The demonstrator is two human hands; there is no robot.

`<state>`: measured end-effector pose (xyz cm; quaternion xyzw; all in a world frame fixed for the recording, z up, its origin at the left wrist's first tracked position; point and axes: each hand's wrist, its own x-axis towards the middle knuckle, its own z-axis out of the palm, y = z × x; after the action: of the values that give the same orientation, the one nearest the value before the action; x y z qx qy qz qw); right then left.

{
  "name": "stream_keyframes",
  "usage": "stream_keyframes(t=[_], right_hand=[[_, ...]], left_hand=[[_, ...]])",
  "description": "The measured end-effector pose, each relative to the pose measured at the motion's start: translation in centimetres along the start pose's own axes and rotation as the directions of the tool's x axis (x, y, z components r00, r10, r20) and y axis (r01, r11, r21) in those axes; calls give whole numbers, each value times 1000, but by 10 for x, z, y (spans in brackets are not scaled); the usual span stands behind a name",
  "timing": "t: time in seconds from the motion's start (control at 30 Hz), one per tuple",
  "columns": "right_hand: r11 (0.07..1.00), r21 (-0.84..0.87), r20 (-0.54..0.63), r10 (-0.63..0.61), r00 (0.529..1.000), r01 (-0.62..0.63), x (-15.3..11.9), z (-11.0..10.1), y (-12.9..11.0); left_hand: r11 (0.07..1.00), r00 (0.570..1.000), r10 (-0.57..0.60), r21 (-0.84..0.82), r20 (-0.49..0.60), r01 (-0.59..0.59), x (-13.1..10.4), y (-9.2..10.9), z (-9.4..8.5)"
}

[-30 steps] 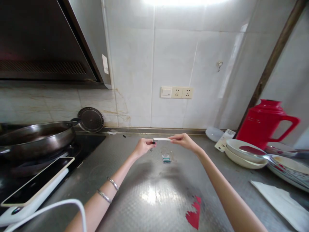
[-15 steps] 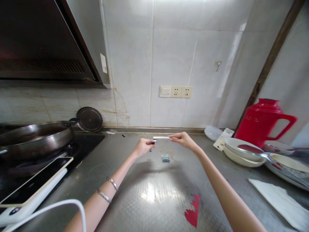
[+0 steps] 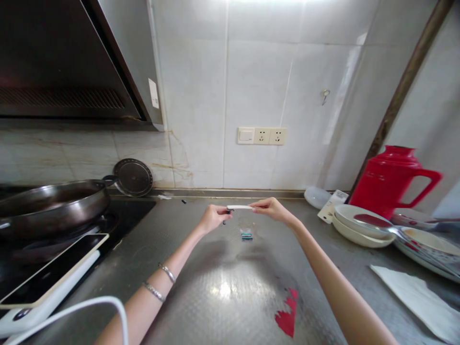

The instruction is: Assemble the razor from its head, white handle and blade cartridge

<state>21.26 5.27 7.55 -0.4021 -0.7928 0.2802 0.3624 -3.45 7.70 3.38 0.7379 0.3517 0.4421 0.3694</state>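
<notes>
My left hand [image 3: 213,218] is closed in a pinch on a small black piece [image 3: 229,211], mostly hidden by the fingers. From the other side my right hand [image 3: 271,210] pinches the end of a slim white stick [image 3: 240,207], which looks like a razor handle. The stick lies level between the hands, its left end at the black piece; whether the two are joined, I cannot tell. Below, on the metal counter, rests a small teal-and-black piece like a razor cartridge [image 3: 247,236], with clear plastic behind it.
A pan [image 3: 53,206] sits on the stove at left, a phone [image 3: 53,270] in front. Torn red scrap [image 3: 287,314] lies on the counter [image 3: 201,306]. To the right are bowls [image 3: 362,232], a red thermos jug [image 3: 388,182] and white paper [image 3: 420,302].
The white stick has moved slightly left and lower, its left end now over the black piece in my left hand. My right hand shifted a little left with it.
</notes>
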Motion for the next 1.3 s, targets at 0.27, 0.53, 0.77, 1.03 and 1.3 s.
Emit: stream_keyframes(t=[0.27, 0.53, 0.77, 1.03, 1.3], right_hand=[[1000, -23, -44, -19, 999, 18, 0, -1, 1], [999, -29, -27, -20, 999, 19, 2, 4, 2], [999, 5, -23, -41, 999, 41, 2, 2, 4], [999, -14, -41, -36, 998, 36, 1, -1, 8], [1000, 7, -45, -3, 999, 4, -1, -1, 11]], left_hand=[[1000, 1000, -3, 0, 10, 3, 0, 2, 0], [999, 1000, 4, 33, 18, -4, -1, 0, 0], [999, 1000, 21, 28, 20, -22, 0, 1, -1], [1000, 1000, 13, 26, 16, -14, 0, 1, -1], [1000, 1000, 5, 5, 8, -5, -1, 3, 0]])
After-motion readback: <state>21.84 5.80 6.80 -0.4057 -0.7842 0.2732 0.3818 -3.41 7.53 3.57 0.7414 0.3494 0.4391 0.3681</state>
